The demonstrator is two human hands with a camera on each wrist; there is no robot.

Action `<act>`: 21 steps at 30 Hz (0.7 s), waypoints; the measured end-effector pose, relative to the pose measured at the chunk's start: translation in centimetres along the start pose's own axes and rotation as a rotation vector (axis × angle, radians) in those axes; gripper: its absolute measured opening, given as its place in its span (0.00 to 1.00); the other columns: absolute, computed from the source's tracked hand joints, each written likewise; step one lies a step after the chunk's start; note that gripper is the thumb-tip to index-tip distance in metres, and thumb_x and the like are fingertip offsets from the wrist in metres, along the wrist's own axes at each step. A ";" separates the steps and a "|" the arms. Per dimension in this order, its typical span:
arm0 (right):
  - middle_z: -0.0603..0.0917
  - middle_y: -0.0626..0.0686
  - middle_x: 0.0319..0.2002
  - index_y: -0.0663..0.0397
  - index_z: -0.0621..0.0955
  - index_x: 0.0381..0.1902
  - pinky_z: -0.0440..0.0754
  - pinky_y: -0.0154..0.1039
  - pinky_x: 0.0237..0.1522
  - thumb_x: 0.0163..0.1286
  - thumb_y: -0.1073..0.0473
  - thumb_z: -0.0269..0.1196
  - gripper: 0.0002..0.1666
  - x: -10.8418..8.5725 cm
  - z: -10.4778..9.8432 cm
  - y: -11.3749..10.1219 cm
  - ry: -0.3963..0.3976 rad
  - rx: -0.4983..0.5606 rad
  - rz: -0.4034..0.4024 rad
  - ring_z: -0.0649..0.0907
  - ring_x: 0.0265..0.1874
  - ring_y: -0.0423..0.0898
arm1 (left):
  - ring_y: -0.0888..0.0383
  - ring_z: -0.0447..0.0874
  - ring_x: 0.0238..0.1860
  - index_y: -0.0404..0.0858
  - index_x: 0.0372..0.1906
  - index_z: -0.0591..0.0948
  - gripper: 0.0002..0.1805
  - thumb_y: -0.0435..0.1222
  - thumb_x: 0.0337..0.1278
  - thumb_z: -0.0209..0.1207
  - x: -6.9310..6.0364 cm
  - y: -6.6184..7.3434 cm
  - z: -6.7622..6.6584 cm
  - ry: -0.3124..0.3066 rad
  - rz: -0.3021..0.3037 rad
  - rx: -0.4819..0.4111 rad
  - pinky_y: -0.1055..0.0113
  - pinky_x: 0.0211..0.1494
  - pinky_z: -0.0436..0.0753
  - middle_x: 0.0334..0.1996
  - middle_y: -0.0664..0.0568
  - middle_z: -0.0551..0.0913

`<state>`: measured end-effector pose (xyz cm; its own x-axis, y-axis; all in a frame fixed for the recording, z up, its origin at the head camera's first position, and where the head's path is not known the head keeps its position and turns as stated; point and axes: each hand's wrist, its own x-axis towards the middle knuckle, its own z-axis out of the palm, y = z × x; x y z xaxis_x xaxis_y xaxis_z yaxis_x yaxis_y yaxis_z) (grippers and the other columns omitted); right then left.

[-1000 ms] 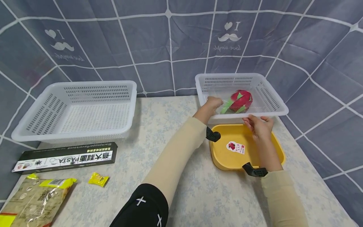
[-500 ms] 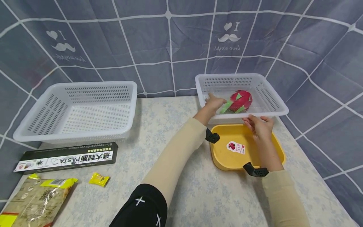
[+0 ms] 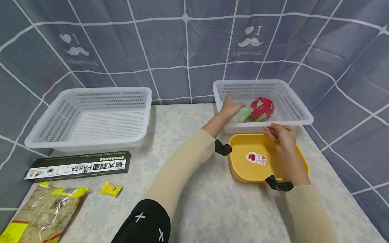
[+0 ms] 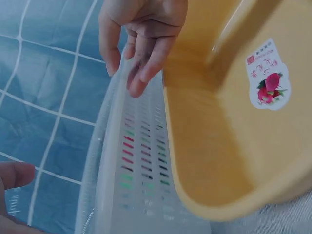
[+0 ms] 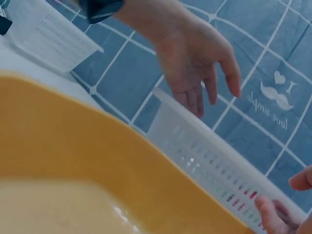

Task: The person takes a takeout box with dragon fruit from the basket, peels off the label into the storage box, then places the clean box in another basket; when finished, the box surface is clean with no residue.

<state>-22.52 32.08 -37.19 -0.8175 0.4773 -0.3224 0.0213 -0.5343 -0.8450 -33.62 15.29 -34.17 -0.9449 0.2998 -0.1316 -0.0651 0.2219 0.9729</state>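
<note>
A white perforated basket (image 3: 291, 111) stands at the back right, with a red and green dragon fruit (image 3: 263, 108) under clear plastic inside. My left hand (image 3: 230, 108) is over the basket's left end, fingers extended and spread, holding nothing. At the front rim is my right hand (image 3: 281, 133), fingers loosely bent along the outer wall; contact with the rim is unclear. In the right wrist view the left hand (image 5: 197, 56) hangs over the far rim. A yellow basin (image 3: 243, 172) with a dragon fruit sticker (image 3: 256, 158) sits below the right hand.
To the left stands a larger white basket (image 3: 103, 126). Before it lie a black pasta box (image 3: 80, 165), a small yellow wrapped candy (image 3: 111, 189) and a brown and yellow food bag (image 3: 45, 212). A grey curtain (image 3: 200, 44) with white lines borders the table.
The left hand's fingers have spread apart and lifted from the clear plastic. My right hand keeps its place by the rim. The head view has shifted slightly; the dragon fruit stays put.
</note>
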 end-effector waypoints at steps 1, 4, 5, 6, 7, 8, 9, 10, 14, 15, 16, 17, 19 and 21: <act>0.85 0.55 0.25 0.57 0.61 0.43 0.84 0.35 0.30 0.69 0.71 0.58 0.17 -0.2 -0.1 -0.1 -0.016 -0.010 -0.001 0.88 0.24 0.47 | 0.54 0.49 0.75 0.41 0.78 0.47 0.47 0.37 0.60 0.61 -0.2 0.0 -0.3 0.006 0.015 0.001 0.61 0.72 0.59 0.77 0.49 0.49; 0.84 0.53 0.26 0.55 0.61 0.45 0.84 0.35 0.33 0.70 0.69 0.58 0.16 -0.8 0.0 -0.3 -0.024 -0.052 0.003 0.88 0.26 0.46 | 0.53 0.51 0.74 0.41 0.78 0.50 0.45 0.36 0.60 0.60 -1.2 -0.1 -1.2 0.000 0.074 -0.005 0.59 0.71 0.61 0.76 0.49 0.52; 0.84 0.52 0.27 0.53 0.60 0.46 0.84 0.35 0.34 0.70 0.68 0.58 0.17 -1.1 0.0 -0.3 -0.018 -0.071 0.006 0.88 0.26 0.45 | 0.53 0.53 0.74 0.42 0.78 0.51 0.44 0.36 0.60 0.60 -1.6 -0.3 -1.6 -0.004 0.095 -0.003 0.59 0.71 0.62 0.76 0.49 0.53; 0.84 0.51 0.27 0.52 0.61 0.47 0.84 0.34 0.34 0.71 0.67 0.58 0.17 -1.4 0.0 -0.3 -0.016 -0.092 0.010 0.88 0.27 0.45 | 0.53 0.53 0.74 0.42 0.78 0.53 0.43 0.35 0.60 0.60 -2.1 -0.4 -2.0 -0.010 0.112 -0.010 0.59 0.71 0.63 0.76 0.50 0.54; 0.84 0.50 0.28 0.52 0.62 0.48 0.84 0.34 0.35 0.71 0.66 0.58 0.17 -1.8 0.1 -0.2 -0.019 -0.108 0.020 0.88 0.28 0.44 | 0.54 0.54 0.74 0.43 0.77 0.54 0.42 0.35 0.61 0.59 -2.6 -0.6 -2.4 -0.015 0.125 -0.019 0.60 0.70 0.64 0.76 0.50 0.55; 0.84 0.49 0.29 0.51 0.63 0.50 0.84 0.34 0.36 0.71 0.65 0.59 0.17 -2.1 0.1 -0.2 -0.029 -0.122 0.030 0.88 0.29 0.44 | 0.54 0.55 0.73 0.42 0.77 0.55 0.41 0.34 0.61 0.59 -3.2 -0.9 -2.9 -0.022 0.139 -0.029 0.61 0.70 0.65 0.75 0.50 0.56; 0.85 0.49 0.30 0.51 0.64 0.50 0.84 0.34 0.36 0.71 0.64 0.59 0.16 -2.5 0.1 -0.1 -0.045 -0.137 0.037 0.88 0.30 0.43 | 0.54 0.57 0.73 0.43 0.77 0.56 0.40 0.34 0.62 0.59 -3.8 -1.1 -3.3 -0.026 0.146 -0.042 0.62 0.69 0.66 0.75 0.51 0.57; 0.85 0.48 0.31 0.52 0.66 0.51 0.84 0.33 0.37 0.72 0.63 0.59 0.15 -2.8 0.1 0.0 -0.066 -0.153 0.042 0.88 0.31 0.43 | 0.54 0.58 0.72 0.42 0.77 0.57 0.39 0.33 0.62 0.58 -4.4 -1.3 -3.8 -0.031 0.159 -0.049 0.63 0.68 0.66 0.75 0.51 0.58; 0.87 0.48 0.35 0.56 0.69 0.54 0.82 0.34 0.42 0.72 0.61 0.59 0.16 -4.3 0.0 0.1 -0.180 -0.152 0.056 0.88 0.36 0.43 | 0.56 0.58 0.72 0.41 0.76 0.57 0.38 0.33 0.64 0.57 -6.8 -2.2 -5.6 -0.062 0.196 -0.059 0.65 0.69 0.64 0.75 0.51 0.58; 0.87 0.48 0.36 0.57 0.69 0.54 0.82 0.35 0.43 0.72 0.60 0.60 0.17 -4.6 0.0 0.1 -0.205 -0.149 0.055 0.88 0.37 0.44 | 0.57 0.58 0.72 0.41 0.76 0.56 0.38 0.32 0.64 0.57 -7.4 -2.4 -6.1 -0.073 0.205 -0.063 0.65 0.70 0.64 0.75 0.51 0.57; 0.88 0.49 0.36 0.59 0.70 0.54 0.82 0.35 0.43 0.71 0.60 0.60 0.18 -4.9 0.1 0.1 -0.234 -0.136 0.057 0.88 0.38 0.44 | 0.56 0.58 0.72 0.40 0.76 0.56 0.37 0.32 0.65 0.57 -8.0 -2.6 -6.6 -0.083 0.215 -0.058 0.63 0.70 0.63 0.75 0.51 0.57; 0.88 0.49 0.37 0.59 0.69 0.54 0.82 0.36 0.43 0.71 0.60 0.61 0.18 -5.2 0.1 0.1 -0.260 -0.121 0.060 0.88 0.38 0.45 | 0.56 0.57 0.73 0.41 0.77 0.56 0.37 0.32 0.65 0.57 -8.6 -2.8 -7.1 -0.094 0.221 -0.055 0.63 0.71 0.62 0.75 0.51 0.57; 0.88 0.50 0.37 0.58 0.69 0.52 0.83 0.37 0.42 0.70 0.59 0.62 0.18 -5.8 0.4 0.2 -0.307 -0.110 0.076 0.88 0.39 0.46 | 0.56 0.56 0.73 0.40 0.77 0.55 0.38 0.32 0.66 0.56 -9.8 -3.5 -8.2 -0.116 0.231 -0.039 0.61 0.72 0.60 0.75 0.50 0.56; 0.88 0.50 0.37 0.56 0.68 0.50 0.83 0.38 0.42 0.70 0.58 0.63 0.18 -6.4 0.7 0.4 -0.343 -0.118 0.095 0.88 0.39 0.47 | 0.55 0.56 0.73 0.40 0.77 0.54 0.38 0.32 0.66 0.56 -10.9 -4.2 -9.4 -0.132 0.235 -0.001 0.59 0.72 0.59 0.75 0.50 0.55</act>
<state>-17.64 28.32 -35.17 -0.9534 0.1572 -0.2574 0.1567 -0.4712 -0.8680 -26.01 2.37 -35.01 -0.8842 0.4612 0.0746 0.1511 0.1312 0.9798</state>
